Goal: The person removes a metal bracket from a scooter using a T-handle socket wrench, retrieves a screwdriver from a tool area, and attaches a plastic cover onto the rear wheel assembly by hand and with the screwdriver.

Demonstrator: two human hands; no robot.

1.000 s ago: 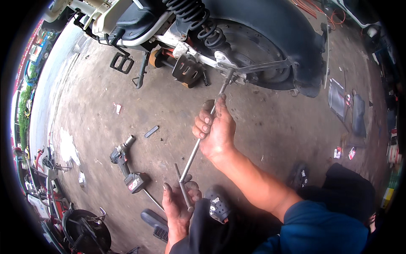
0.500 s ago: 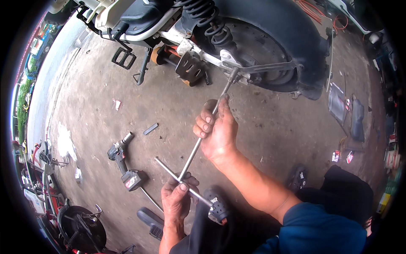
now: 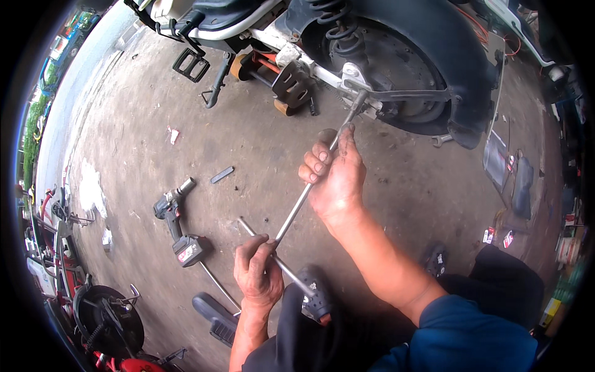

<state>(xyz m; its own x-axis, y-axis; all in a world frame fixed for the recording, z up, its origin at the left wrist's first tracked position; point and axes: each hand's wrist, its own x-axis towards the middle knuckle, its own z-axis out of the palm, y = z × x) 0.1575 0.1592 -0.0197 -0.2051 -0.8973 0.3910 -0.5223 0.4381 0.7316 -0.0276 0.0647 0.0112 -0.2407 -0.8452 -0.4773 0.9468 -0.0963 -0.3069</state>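
A long metal T-handle socket wrench (image 3: 294, 214) slants from low in front of me up to the rear wheel. Its socket end sits at the axle area beside the white swingarm (image 3: 328, 77) and below the coil-spring shock absorber (image 3: 338, 31). My right hand (image 3: 338, 177), palm up, is closed around the upper shaft, its thumb pointing toward the socket. At the lower end, my left hand (image 3: 257, 270) has its fingers bent over the crossbar where it meets the shaft. The socket hides whatever fastener lies under it. A black fender (image 3: 403, 37) covers the wheel.
On the concrete floor at left lie a cordless impact wrench (image 3: 180, 220) and a small grey bar (image 3: 222, 175). A black pedal (image 3: 191, 65) and a kickstand (image 3: 217, 84) hang from the vehicle. An open-end wrench (image 3: 442, 140) shows under the fender. Another bike's wheel (image 3: 108, 319) stands lower left.
My left hand has shifted from a thumb-up hold to fingers over the crossbar, which has turned slightly. My right hand stays on the shaft. The whole view has shifted a little.
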